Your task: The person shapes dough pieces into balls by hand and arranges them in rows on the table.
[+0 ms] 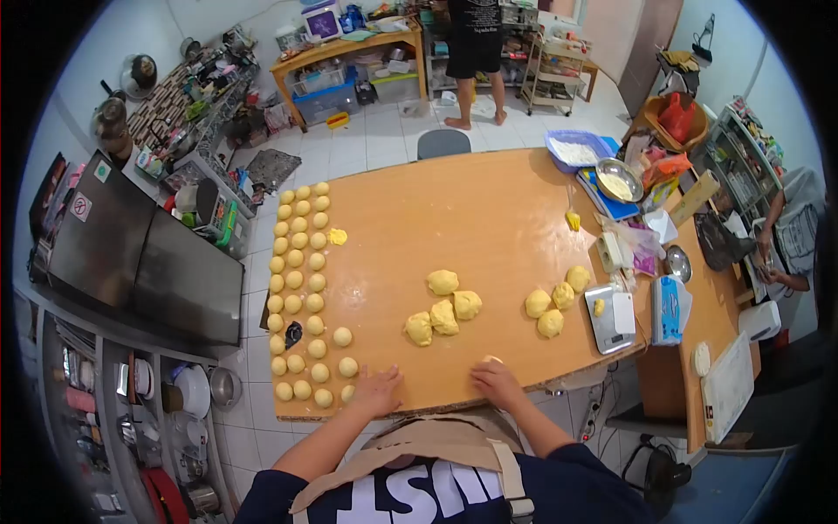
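Observation:
My left hand (377, 390) lies low on the wooden table near its front edge, fingers spread. Just left of it is a smooth dough ball (347, 393), the closest in several rows of pale yellow balls. My right hand (497, 382) curves over a piece of dough (493, 358), of which only a pale edge shows beyond the fingers. Ahead of my hands sits a group of larger rough dough lumps (443, 316). Farther right are several rounder dough pieces (550, 324) beside a scale (611, 320) with a small yellow bit on it.
A flattened yellow dough scrap (337, 237) and a dark object (293, 333) lie by the rows. At the right are a blue basin (559, 138), a metal bowl (618, 182) and a tissue pack (669, 310). One person (476, 61) stands at the back; another (790, 236) is at right.

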The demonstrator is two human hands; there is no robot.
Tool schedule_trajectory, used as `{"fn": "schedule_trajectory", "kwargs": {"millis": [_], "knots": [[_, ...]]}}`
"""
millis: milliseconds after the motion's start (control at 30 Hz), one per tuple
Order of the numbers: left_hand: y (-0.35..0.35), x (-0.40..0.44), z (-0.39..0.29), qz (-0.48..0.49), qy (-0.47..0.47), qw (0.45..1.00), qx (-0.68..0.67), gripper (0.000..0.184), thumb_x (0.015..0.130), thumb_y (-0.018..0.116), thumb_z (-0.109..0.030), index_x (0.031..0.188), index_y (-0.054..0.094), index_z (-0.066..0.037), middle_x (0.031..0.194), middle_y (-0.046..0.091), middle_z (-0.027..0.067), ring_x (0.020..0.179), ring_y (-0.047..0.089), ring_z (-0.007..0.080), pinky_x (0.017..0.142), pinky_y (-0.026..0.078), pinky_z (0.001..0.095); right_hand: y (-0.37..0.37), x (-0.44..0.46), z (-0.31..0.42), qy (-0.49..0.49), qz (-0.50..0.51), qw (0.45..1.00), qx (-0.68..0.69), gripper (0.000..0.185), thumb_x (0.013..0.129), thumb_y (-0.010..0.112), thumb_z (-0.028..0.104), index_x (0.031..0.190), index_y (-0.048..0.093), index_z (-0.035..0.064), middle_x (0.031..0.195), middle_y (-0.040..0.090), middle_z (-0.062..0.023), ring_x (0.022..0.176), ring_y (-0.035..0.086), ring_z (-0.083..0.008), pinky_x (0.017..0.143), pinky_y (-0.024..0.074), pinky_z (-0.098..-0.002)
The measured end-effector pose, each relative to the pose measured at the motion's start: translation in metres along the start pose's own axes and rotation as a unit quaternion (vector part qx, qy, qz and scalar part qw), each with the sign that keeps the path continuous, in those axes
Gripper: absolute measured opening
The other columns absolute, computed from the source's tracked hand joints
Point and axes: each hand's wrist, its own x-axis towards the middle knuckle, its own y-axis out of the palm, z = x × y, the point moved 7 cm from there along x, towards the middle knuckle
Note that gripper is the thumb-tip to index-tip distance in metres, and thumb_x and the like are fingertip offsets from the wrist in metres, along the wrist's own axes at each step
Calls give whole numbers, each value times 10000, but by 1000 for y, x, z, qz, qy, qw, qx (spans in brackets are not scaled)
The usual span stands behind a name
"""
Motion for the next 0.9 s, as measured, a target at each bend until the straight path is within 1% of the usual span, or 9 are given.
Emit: {"fn": "schedule_trajectory", "kwargs": {"millis": [67,200,300,367,433,600,667,833,900], "knots": [[-5,-1,1,-4,-2,1000,-7,720,863,619,-475,1465,388,-155,1567,318,29,1380,401,189,1148,169,622,-36,-10,-25,-20,-15,992,-126,348,706,812,176,1005,677,62,1218,595,-139,1087,561,-307,899,481,-404],[5,2,3,0,2,1000,-19,745,855,632,-476,1480,366,-169,1573,310,24,1391,388,195,1148,168,622,-78,56,-23,240,-114,957,-119,354,698,817,206,986,674,58,1090,629,-159,1011,583,-321,864,488,-422],[3,1,4,5,-5,999,-34,749,861,627,-476,1491,347,-183,1585,285,20,1407,368,199,1148,166,621,-30,83,-3,161,-145,963,-157,331,705,812,187,970,665,53,1012,634,-170,995,592,-329,872,490,-419],[2,1,2,26,-3,999,-28,752,861,628,-478,1494,343,-190,1590,273,19,1410,366,212,1149,161,621,9,57,14,122,0,984,-126,264,718,793,157,923,666,49,1026,631,-171,1013,590,-327,891,488,-421],[-3,3,8,32,-8,999,-30,756,860,628,-483,1496,341,-193,1594,262,18,1412,366,224,1150,158,622,-18,22,51,-19,-4,999,-35,204,726,772,126,889,676,49,1017,633,-167,1018,593,-318,895,486,-419],[9,6,5,19,1,1000,-20,764,861,617,-511,1499,336,-197,1600,247,18,1414,363,247,1149,152,627,-73,18,-38,214,-50,965,-146,271,719,801,168,906,667,25,1052,604,-166,1046,574,-338,869,485,-416],[6,8,4,27,0,1000,-14,759,868,605,-513,1502,331,-197,1601,242,19,1418,357,242,1149,153,626,-81,72,-13,209,-139,964,-90,358,716,816,204,978,655,22,1061,587,-168,1049,560,-354,881,484,-426],[2,6,7,44,-7,999,-6,764,873,588,-529,1508,321,-199,1604,234,14,1420,353,243,1150,150,625,-9,43,25,24,-36,993,-110,407,716,816,222,1044,656,43,1057,595,-167,1015,575,-357,904,483,-448],[8,8,6,50,-4,999,-14,769,873,584,-540,1509,319,-198,1605,232,10,1420,353,245,1151,145,625,-23,9,-3,181,5,981,69,390,705,822,219,1011,655,43,1060,601,-160,1007,581,-355,888,490,-448]]}}
